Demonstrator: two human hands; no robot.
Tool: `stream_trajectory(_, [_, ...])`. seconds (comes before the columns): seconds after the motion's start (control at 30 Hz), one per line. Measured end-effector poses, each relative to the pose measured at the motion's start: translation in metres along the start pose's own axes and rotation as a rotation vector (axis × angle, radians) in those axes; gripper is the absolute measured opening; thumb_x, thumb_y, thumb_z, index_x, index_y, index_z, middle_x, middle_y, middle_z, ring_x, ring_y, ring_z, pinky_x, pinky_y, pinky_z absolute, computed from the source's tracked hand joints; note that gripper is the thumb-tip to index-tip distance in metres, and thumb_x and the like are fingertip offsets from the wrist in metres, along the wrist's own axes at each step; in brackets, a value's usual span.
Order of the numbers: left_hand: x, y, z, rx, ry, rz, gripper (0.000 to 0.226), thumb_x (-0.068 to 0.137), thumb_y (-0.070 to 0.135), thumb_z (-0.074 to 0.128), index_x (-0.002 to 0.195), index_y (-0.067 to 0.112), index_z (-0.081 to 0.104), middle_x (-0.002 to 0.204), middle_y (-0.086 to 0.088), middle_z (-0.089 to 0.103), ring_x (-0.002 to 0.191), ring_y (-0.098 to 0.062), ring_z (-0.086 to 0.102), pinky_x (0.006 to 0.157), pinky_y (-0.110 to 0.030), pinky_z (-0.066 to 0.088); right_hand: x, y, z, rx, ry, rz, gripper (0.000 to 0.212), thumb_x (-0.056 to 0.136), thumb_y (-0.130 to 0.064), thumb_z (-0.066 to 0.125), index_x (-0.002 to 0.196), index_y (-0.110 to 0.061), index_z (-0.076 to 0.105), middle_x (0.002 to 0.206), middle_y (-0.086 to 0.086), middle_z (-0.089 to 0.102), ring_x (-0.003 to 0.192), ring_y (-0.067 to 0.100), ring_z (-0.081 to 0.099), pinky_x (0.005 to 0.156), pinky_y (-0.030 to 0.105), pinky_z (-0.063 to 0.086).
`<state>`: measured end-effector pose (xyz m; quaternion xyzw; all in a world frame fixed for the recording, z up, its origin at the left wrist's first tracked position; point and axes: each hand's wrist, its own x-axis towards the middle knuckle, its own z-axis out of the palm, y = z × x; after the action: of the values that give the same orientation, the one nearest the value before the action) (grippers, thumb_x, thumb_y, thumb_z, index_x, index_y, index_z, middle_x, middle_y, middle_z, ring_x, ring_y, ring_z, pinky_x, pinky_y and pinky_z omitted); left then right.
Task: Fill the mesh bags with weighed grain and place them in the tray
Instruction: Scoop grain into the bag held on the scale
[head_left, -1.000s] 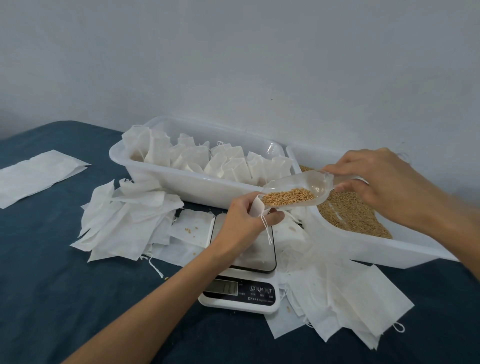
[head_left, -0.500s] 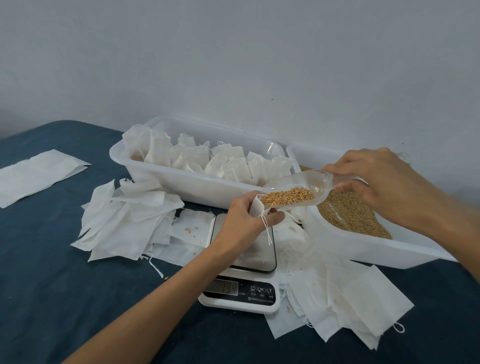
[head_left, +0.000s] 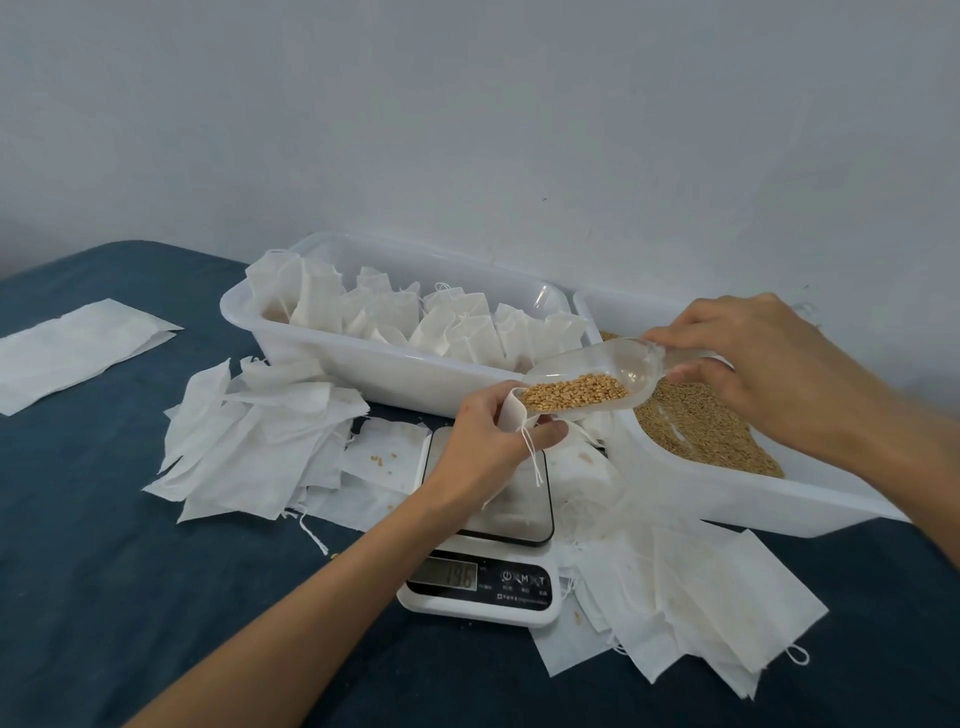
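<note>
Nearest, on the dark blue table cover (head_left: 130, 597), stands a white digital scale (head_left: 480, 587) with a lit display; its steel platform (head_left: 519, 499) carries the lower part of a white mesh bag (head_left: 511, 410). To the near right of the scale lies a loose heap of flat empty bags (head_left: 691, 613), some with drawstring loops showing. To the left of the scale a second heap of empty bags (head_left: 254, 441) spreads over the cover, with a few stray grains on one sheet.

Above the platform, the left hand (head_left: 488, 441) grasps the mesh bag, fingers and thumb curled round its top and holding the mouth open, a white string dangling below the thumb. The tip of a clear plastic scoop (head_left: 592, 382) rests at that mouth, tilted slightly down toward it and partly loaded with golden grain (head_left: 571, 392). The right hand (head_left: 753, 364) pinches the scoop's handle between thumb and curled fingers.

Behind the scoop, on the right, a white tub (head_left: 727, 493) holds the bulk grain supply (head_left: 696, 431). Farther left, the white tray (head_left: 363, 364) holds rows of filled bags (head_left: 441, 322) standing upright, packed close together. At far left a flat white sheet (head_left: 72, 348) lies apart on the cover. A pale wall (head_left: 467, 130) closes the scene.
</note>
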<state>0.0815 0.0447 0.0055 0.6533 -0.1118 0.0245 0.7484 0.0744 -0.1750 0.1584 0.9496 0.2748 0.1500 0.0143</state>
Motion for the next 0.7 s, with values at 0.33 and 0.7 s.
stream_trajectory(0.33, [0.0001,-0.0027,0.0005,0.002,0.007,0.009,0.023,0.088,0.01,0.081,0.11,0.015,0.076,0.098,0.004,0.079,0.094,-0.006,0.072,0.078,-0.009,0.049,0.0001,-0.0001,-0.0001,0.007,0.0,-0.002,0.037,0.094,-0.014,0.067,0.129,-0.027,0.067,0.103,-0.001,0.068,0.097,0.022,0.061,0.1,0.043,0.037])
stream_trajectory(0.7, [0.0035,-0.0025,0.0,-0.002,0.0,-0.007,0.026,0.089,0.008,0.08,0.114,0.013,0.075,0.106,0.003,0.079,0.105,-0.012,0.072,0.094,-0.023,0.054,0.0,0.0058,0.0084,0.056,-0.008,0.034,0.033,0.092,-0.01,0.069,0.124,-0.019,0.071,0.104,0.0,0.07,0.101,0.021,0.063,0.093,0.04,0.045])
